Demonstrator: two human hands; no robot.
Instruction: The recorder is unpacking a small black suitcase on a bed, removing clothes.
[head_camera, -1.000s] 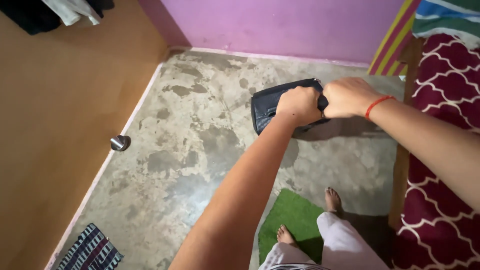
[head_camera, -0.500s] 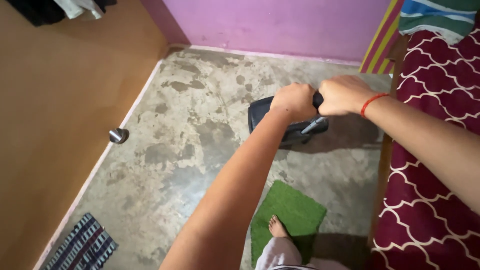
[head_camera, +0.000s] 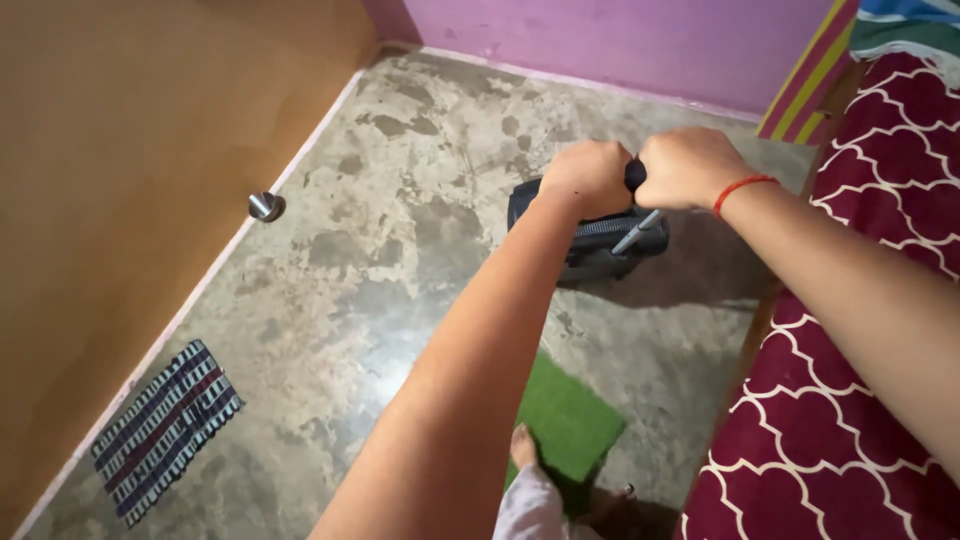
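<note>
1. Head view, the grip: our left hand and right hand are both closed into fists side by side on the dark pull handle of a black wheeled suitcase, knuckles almost touching.
2. Head view, doing it well: we judge the handle should be drawn straight along its metal rod, both fists pulling evenly, so that it does not jam and the case does not tip.
3. Head view, where the case is: it stands on the concrete floor directly below our hands, near the floor's right edge beside the bed with the maroon patterned cover, and well apart from the orange wall.
4. Head view, surroundings: a green mat lies on the floor nearer us, a striped cloth near the floor's left edge, and a metal door stopper at the foot of the orange wall.
</note>
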